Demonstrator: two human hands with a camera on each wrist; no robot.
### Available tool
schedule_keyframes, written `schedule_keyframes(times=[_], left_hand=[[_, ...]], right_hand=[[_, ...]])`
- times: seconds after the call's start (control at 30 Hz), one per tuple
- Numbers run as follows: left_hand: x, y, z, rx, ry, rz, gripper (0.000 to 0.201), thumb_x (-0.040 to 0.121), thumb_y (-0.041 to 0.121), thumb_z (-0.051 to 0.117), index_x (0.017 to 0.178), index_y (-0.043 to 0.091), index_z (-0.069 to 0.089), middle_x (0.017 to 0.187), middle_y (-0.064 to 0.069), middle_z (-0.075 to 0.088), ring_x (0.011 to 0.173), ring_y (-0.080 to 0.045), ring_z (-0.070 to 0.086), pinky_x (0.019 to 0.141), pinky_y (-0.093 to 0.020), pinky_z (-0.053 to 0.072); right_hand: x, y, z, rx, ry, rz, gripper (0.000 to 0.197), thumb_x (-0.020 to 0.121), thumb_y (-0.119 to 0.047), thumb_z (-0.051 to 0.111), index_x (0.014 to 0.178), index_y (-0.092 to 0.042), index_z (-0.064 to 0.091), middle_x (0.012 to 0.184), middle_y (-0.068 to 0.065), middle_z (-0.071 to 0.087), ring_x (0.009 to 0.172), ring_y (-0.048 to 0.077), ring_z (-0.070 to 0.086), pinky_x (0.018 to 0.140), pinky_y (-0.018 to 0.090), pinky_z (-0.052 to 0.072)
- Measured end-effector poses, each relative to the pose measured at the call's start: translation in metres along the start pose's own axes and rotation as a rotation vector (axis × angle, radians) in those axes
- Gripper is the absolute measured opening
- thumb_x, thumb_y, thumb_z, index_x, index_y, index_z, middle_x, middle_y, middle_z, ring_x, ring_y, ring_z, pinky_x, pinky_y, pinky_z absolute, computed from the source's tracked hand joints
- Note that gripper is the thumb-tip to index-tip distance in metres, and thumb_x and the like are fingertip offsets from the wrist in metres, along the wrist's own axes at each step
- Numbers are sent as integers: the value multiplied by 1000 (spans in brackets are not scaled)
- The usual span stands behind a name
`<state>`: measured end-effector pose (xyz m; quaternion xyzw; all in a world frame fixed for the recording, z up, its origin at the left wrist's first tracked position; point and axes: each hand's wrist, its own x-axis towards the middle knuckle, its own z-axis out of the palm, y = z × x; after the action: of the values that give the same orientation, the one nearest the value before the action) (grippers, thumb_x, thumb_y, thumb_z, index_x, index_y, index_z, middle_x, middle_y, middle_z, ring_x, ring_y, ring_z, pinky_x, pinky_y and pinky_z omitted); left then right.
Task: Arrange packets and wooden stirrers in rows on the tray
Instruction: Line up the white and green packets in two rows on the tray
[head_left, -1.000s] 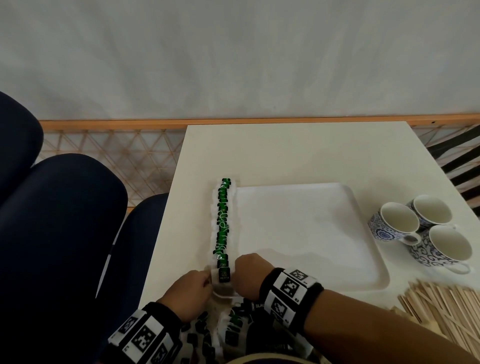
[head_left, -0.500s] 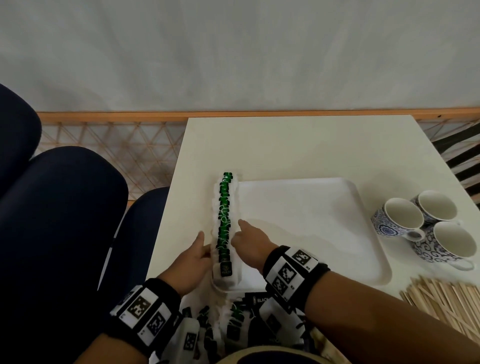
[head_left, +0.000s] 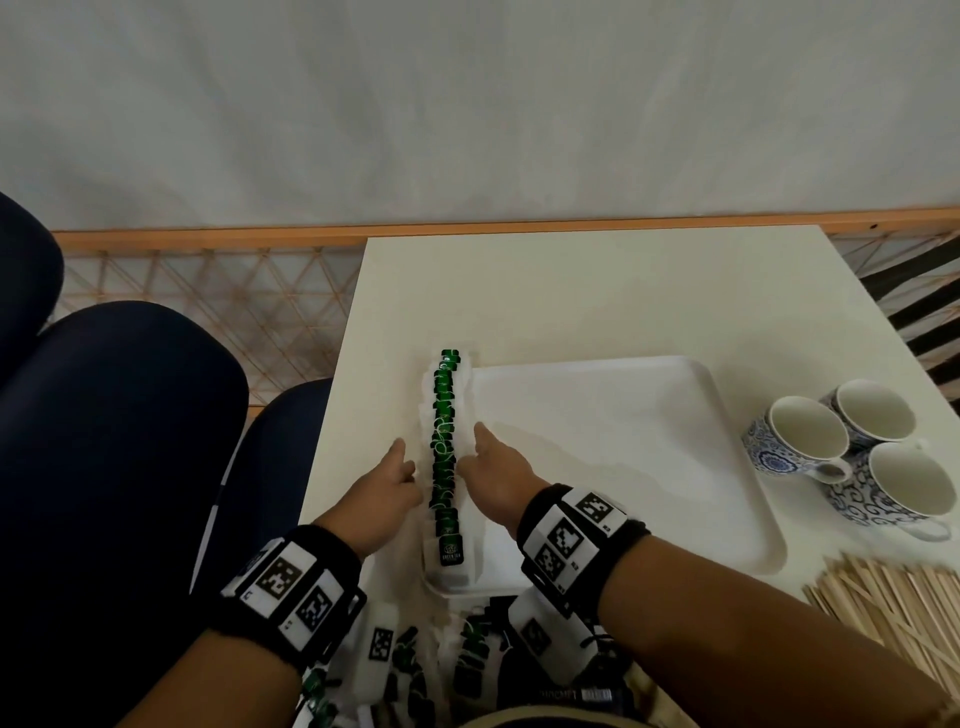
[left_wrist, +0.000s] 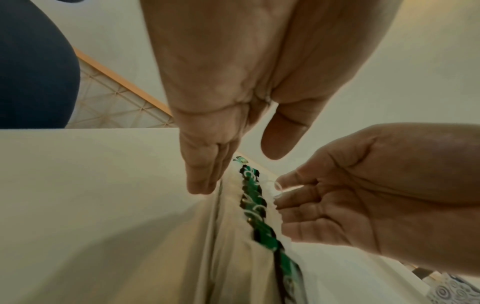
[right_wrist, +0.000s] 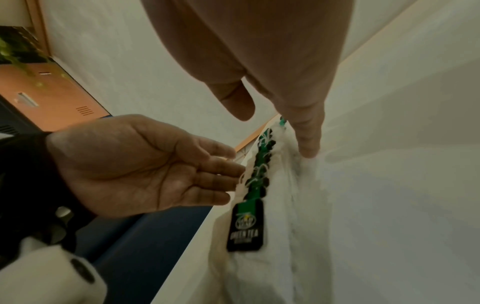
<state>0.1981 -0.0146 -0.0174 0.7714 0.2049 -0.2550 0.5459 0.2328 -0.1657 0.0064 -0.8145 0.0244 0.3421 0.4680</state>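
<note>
A long row of white tea packets with green and black labels (head_left: 445, 452) runs along the left edge of the white tray (head_left: 623, 441). My left hand (head_left: 397, 467) lies flat against the row's left side, fingers straight. On the right side my right hand (head_left: 485, 452) does the same. The row (left_wrist: 255, 207) shows between both palms in the left wrist view. In the right wrist view the nearest packet (right_wrist: 245, 226) reads green tea. A loose heap of more packets (head_left: 441, 665) lies at the table's near edge. Wooden stirrers (head_left: 893, 608) are piled at the near right.
Three blue-patterned cups (head_left: 857, 457) stand to the right of the tray. Dark blue chairs (head_left: 119, 441) stand left of the table (head_left: 571, 291). A wooden lattice rail (head_left: 208, 291) runs behind them.
Both hands let go of the nearest packet and slid forward along the row. Their fingers have straightened and now flank the row's middle.
</note>
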Motion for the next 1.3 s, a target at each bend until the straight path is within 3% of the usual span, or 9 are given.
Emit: schedule_keyframes(times=[0.07,0.17,0.33,0.47,0.6,0.67,1.0,1.2,1.3], left_hand=[[5,7,-1,-66,3,-19,57,94,-2,42,145,19,27,133,-1,46,126,-15,45,105,-26,37],[7,17,2,-100,-13,-7,40,94,-9,37,113,27,42,104,7,55,92,-2,55,77,-14,47],[15,22,2,-98,-2,-25,40,94,-9,38,88,31,40,99,4,54,84,0,52,70,-12,45],[26,26,-7,-54,35,-38,60,93,-1,44,147,16,25,148,-12,34,134,-21,37,111,-36,33],[34,34,-7,-174,19,-29,44,92,-5,40,125,25,43,117,1,44,101,-12,49,83,-22,42],[36,36,-6,-202,32,-27,63,92,-6,39,149,16,21,125,0,43,94,-9,52,75,-20,42],[45,34,-9,-178,21,-8,74,92,-6,40,153,14,5,156,-9,25,140,-21,30,113,-33,30],[51,36,-8,-182,-14,20,61,91,-9,39,145,18,29,147,-6,40,125,-19,46,99,-29,40],[59,35,-13,-172,56,-1,69,92,-6,40,153,13,12,152,-9,34,134,-21,39,107,-32,36]], right_hand=[[6,-2,-3,39,10,3,60,100,-17,36,153,-8,9,151,15,35,133,27,39,89,24,33],[14,-5,-2,76,-6,-3,63,101,-20,36,155,-13,4,156,13,27,136,26,36,88,23,29],[21,-3,1,78,-42,-11,64,101,-20,36,155,-13,2,155,13,29,135,25,37,91,24,32],[28,-5,-6,122,1,-12,64,101,-18,36,155,-13,2,154,13,30,134,25,38,88,24,30],[39,-9,-8,166,11,-7,65,100,-18,37,155,-17,4,157,10,24,137,25,34,90,24,28],[42,-9,-5,149,4,-13,65,100,-19,37,155,-17,4,157,10,26,137,25,34,90,23,28],[58,-6,-10,171,42,-32,64,100,-17,37,155,-18,4,159,8,20,141,24,30,93,23,26],[66,-9,-8,158,13,-45,64,99,-17,37,155,-18,6,158,7,23,140,23,31,95,23,27],[72,-10,-12,170,36,-50,62,99,-16,37,155,-16,8,157,11,25,140,26,32,102,29,32]])
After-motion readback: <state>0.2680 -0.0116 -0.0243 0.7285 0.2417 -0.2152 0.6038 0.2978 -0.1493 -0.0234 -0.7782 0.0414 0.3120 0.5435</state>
